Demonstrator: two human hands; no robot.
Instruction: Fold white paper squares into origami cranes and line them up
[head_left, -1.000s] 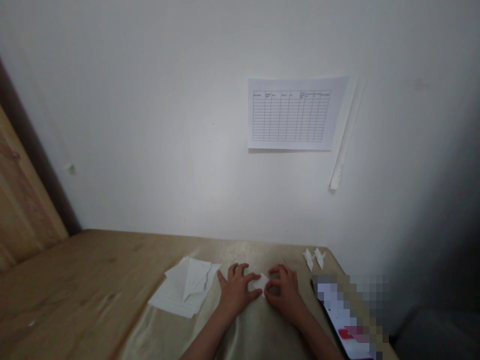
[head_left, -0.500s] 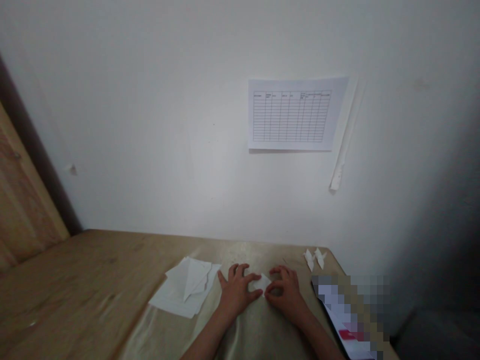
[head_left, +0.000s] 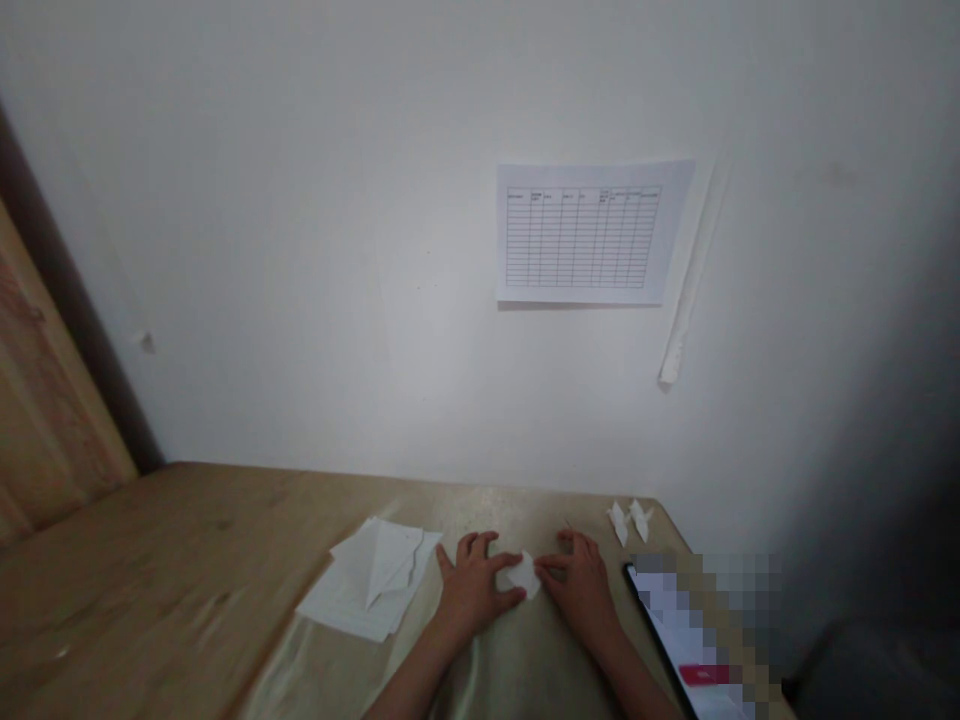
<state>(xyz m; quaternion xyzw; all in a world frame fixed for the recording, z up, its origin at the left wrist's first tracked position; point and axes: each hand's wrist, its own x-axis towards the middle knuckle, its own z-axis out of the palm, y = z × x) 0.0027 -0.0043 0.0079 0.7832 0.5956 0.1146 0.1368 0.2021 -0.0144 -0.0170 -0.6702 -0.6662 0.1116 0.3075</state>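
A small folded piece of white paper lies on the table between my hands. My left hand holds its left side between thumb and index finger, with the other fingers spread. At its right edge, my right hand pinches the paper with thumb and index finger together. Left of my left hand rests a stack of white paper sheets, with folded pieces on top. Two small folded white paper shapes sit near the table's back right corner.
The brown table meets a white wall carrying a printed grid sheet. A dark-edged device with a lit screen, partly pixelated, lies at the right. Wooden boards stand at the far left.
My right thumb and index finger have come together at the paper's right edge, and that hand has shifted slightly right. More of the small paper shows. My left hand stays nearly in place.
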